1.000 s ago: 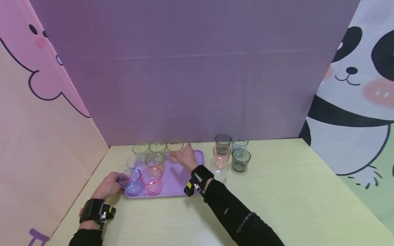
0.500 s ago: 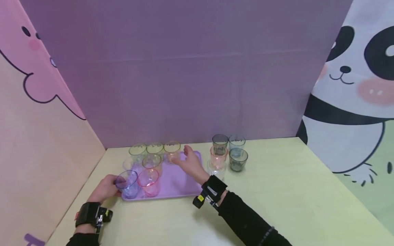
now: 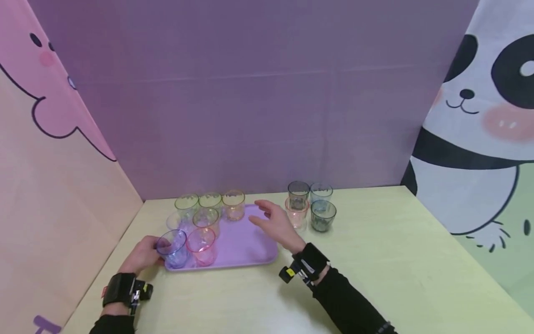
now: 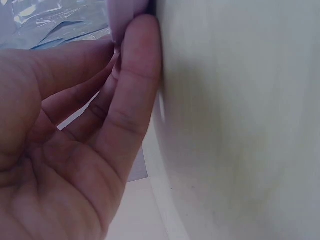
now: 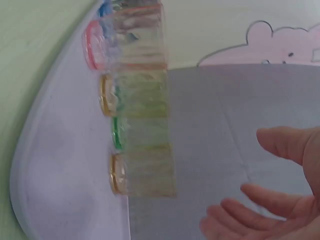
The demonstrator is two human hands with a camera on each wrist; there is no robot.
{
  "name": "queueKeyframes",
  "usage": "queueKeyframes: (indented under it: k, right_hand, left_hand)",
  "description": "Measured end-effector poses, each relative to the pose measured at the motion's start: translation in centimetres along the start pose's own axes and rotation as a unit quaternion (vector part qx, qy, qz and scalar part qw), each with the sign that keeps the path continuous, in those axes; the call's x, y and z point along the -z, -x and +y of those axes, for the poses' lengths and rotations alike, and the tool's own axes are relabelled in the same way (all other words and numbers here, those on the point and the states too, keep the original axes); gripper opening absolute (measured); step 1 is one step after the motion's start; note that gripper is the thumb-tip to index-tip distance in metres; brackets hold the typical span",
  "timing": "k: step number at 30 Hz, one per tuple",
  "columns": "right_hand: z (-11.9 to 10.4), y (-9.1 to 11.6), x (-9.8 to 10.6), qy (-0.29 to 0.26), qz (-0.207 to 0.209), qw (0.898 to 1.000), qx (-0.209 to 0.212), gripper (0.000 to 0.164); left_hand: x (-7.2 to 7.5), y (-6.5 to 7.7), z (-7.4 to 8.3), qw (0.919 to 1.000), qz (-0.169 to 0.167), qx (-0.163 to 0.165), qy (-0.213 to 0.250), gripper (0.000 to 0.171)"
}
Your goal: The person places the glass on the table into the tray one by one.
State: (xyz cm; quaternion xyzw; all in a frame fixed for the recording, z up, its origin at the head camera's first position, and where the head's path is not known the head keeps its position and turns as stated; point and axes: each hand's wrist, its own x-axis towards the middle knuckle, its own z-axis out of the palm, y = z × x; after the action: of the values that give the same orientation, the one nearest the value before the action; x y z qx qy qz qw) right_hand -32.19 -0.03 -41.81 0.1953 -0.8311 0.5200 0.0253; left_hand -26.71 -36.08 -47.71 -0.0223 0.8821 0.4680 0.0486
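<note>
At the front left corner of the purple tray point(image 3: 250, 250), my left hand point(image 3: 141, 256) pinches the tray's edge between thumb and fingers, close over the table in the left wrist view. A blue glass point(image 3: 177, 257) on the tray hides its fingertips in the head view. Beside that glass stands a pink glass point(image 3: 204, 253). Behind them are an olive-rimmed glass point(image 3: 212, 222), green-rimmed glasses point(image 3: 210, 198) and an amber glass point(image 3: 235, 212) at the back. My right hand point(image 3: 278, 227) hovers above the tray's right side, fingers spread and holding nothing.
Right of the tray, several glasses stand on the pale table point(image 3: 384, 250): a pink one point(image 3: 297, 219), a dark grey one point(image 3: 298, 197), a light blue one point(image 3: 321, 192) and a grey one point(image 3: 323, 218). A purple backdrop point(image 3: 233, 116) rises behind the table.
My right hand has let go of the amber glass at the back of the tray and moved right, fingers spreading. My left hand stays at the tray's corner.
</note>
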Motion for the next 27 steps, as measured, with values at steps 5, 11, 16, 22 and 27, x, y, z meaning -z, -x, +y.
queueKeyframes:
  k: [5, 11, 16, 22, 27]
  right_hand:
    - [1.0, 0.0, 2.1, -0.015, 0.003, 0.999, 0.035, 0.043]
    - [1.6, 0.0, 4.5, 0.026, 0.009, 0.998, 0.051, 0.041]
    - [2.2, 0.3, 6.8, 0.082, -0.007, 0.996, 0.029, 0.039]
    - [2.7, 0.7, 8.8, 0.181, -0.056, 0.98, 0.058, 0.035]
    - [3.2, 0.9, 9.3, 0.215, -0.089, 0.97, 0.067, 0.033]
  left_hand:
    - [0.0, -0.1, 0.0, 1.0, 0.001, 0.003, 0.004, 0.021]
    - [0.0, -0.1, -0.1, 0.9999, -0.002, 0.005, 0.013, 0.023]
    - [0.0, -0.2, 0.0, 0.9999, -0.002, -0.004, 0.012, 0.022]
    - [0.1, -0.2, -0.1, 0.9999, -0.001, -0.008, 0.012, 0.02]
    - [-0.1, -0.1, -0.1, 0.9999, 0.001, -0.003, 0.011, 0.02]
